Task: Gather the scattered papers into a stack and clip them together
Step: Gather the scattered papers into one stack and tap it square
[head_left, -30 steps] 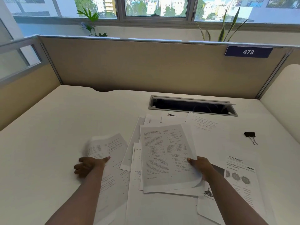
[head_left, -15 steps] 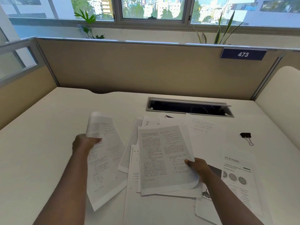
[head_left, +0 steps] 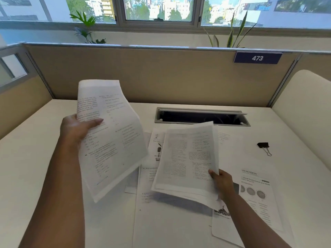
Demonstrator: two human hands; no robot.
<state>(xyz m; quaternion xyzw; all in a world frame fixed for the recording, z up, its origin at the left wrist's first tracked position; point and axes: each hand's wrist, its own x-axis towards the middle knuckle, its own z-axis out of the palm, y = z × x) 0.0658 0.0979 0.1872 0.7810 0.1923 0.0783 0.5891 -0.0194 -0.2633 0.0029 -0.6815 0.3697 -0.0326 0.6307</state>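
My left hand (head_left: 78, 127) grips a printed sheet (head_left: 109, 138) by its left edge and holds it up off the desk, its top curling toward me. My right hand (head_left: 223, 181) pinches the right edge of a second printed sheet (head_left: 188, 158), with more paper under it, lifted above the desk. Several loose papers (head_left: 161, 215) lie flat beneath both sheets, including an "IAS Academy" page (head_left: 259, 196) at the right. A black binder clip (head_left: 264, 146) lies on the desk at the right, apart from both hands.
The white desk (head_left: 32, 158) is fenced by tan partition walls (head_left: 161, 76) at the back and sides. A cable slot (head_left: 202, 117) with an open flap sits in the desk behind the papers. Plants stand on the window sill beyond.
My left hand has raised its sheet from the desk to well above it. My right hand has lifted its sheet off the pile.
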